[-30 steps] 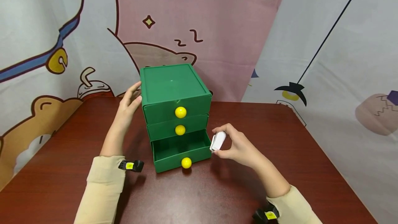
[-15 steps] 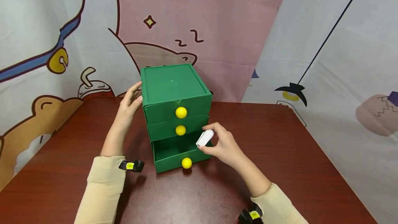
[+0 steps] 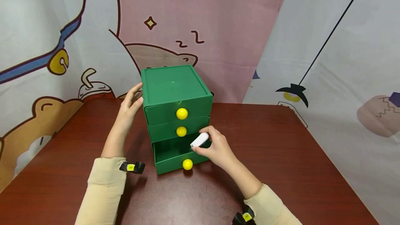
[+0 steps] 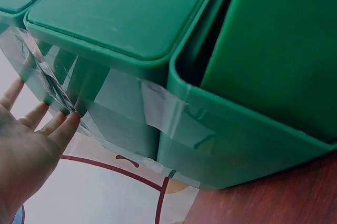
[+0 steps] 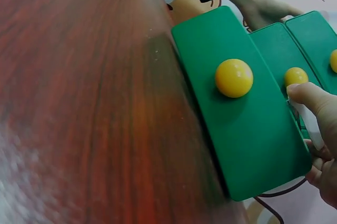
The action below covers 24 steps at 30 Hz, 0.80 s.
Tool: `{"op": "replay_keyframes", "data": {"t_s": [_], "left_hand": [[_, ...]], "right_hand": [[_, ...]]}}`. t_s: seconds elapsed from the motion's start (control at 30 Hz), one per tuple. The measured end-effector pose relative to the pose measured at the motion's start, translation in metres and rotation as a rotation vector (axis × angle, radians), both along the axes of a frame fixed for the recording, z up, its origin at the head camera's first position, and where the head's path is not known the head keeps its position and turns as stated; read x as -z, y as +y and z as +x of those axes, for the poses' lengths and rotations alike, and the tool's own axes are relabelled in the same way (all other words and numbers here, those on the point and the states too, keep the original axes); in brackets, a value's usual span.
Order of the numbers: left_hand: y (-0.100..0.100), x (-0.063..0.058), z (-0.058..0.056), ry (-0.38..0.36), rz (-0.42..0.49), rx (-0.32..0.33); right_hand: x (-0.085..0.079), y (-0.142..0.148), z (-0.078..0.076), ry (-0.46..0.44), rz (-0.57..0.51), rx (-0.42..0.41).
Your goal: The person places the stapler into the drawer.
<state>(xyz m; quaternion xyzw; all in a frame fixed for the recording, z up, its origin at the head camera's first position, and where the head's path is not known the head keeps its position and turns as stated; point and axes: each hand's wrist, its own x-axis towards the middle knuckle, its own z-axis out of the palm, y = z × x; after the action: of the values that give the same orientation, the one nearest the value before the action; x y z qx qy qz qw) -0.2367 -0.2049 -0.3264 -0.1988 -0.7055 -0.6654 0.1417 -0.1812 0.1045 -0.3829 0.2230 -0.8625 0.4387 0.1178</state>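
A green three-drawer cabinet [image 3: 175, 86] with round yellow knobs stands on the table. Its bottom drawer [image 3: 170, 165] is pulled out; the two above are pushed in. Between thumb and fingers, my right hand [image 3: 217, 148] pinches a small white stapler [image 3: 199, 140] over the right part of that drawer. In the right wrist view the stapler [image 5: 309, 124] is partly covered by the thumb. My left hand [image 3: 128, 106] rests its extended fingertips against the cabinet's left side. The left wrist view shows those fingers [image 4: 64, 129] spread on the taped side wall.
The brown wooden table [image 3: 281, 141] extends around the cabinet on both sides and in front. Behind it hangs a printed cartoon cloth [image 3: 231, 37]. Clear tape [image 4: 160, 108] runs along the cabinet's side. Each wrist wears a black camera [image 3: 134, 167].
My right hand has moved left with the stapler, from beside the bottom drawer to above it. The stapler has tilted flatter. The left hand stays at the cabinet's side.
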Motion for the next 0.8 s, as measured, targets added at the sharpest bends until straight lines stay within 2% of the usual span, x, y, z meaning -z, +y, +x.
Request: {"op": "replay_keyframes", "data": {"t_s": [0.27,0.5,0.8], "left_hand": [[-0.0001,-0.0002,0.0010,-0.004,-0.012,-0.003],[0.0005,0.0000,0.0010,-0.007,0.001,-0.003],[0.0009,-0.0002,0.0005,-0.009,0.001,-0.001]], "right_hand": [[0.0078,-0.0045,-0.0044,0.059,0.040,0.028],[0.0054,-0.0061,-0.0056,0.027,0.076,0.055],[0.0052,-0.0039,-0.0065,0.027,0.056,0.025]]}}
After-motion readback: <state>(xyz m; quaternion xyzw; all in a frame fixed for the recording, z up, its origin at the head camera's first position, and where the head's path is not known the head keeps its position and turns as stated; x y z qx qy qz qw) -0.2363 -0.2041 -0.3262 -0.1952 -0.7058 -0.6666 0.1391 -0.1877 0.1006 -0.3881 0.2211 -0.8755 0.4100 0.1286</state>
